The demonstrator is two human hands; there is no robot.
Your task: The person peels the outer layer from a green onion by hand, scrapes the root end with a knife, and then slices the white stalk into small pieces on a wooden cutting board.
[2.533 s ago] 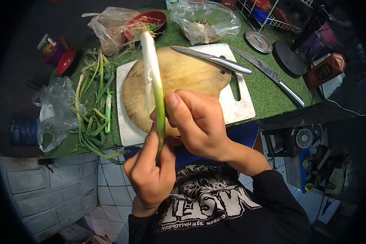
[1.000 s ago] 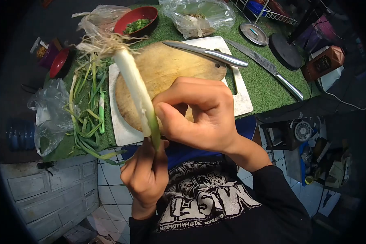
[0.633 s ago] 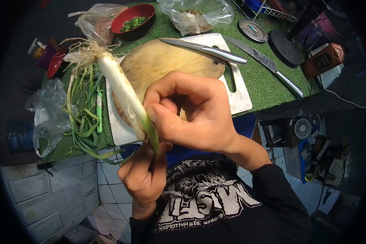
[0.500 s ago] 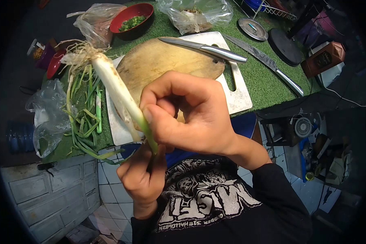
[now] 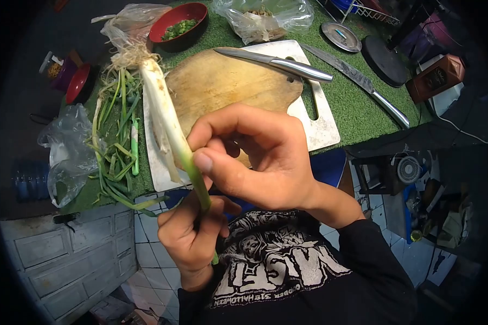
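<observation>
A spring onion (image 5: pixel 165 111) with a white stem and a shaggy root end slants up over the boards, roots pointing away from me. My left hand (image 5: pixel 192 233) is closed round its green lower part. Against the stalk, higher up, rest the bent index finger and thumb of my right hand (image 5: pixel 265 162), in a loose pinch. A thin pale strip of outer skin (image 5: pixel 171 165) hangs along the stem's left side. Behind lies a round-edged wooden board (image 5: pixel 228 81) on a white cutting board (image 5: pixel 322 122). A knife (image 5: pixel 276 64) rests across both.
A larger knife (image 5: pixel 358 81) lies on the green mat (image 5: pixel 347 116). Green leaves (image 5: pixel 116 162) and a green-handled tool (image 5: pixel 134 146) are at left. At the back stand a red bowl (image 5: pixel 198 27) of chopped greens and a plastic bag (image 5: pixel 263 21). A metal dish (image 5: pixel 341 37) sits right.
The spring onion has tilted more upright, its root end shifting right. My right thumb has slid off the stalk's face to its right side. The camera view has shifted slightly.
</observation>
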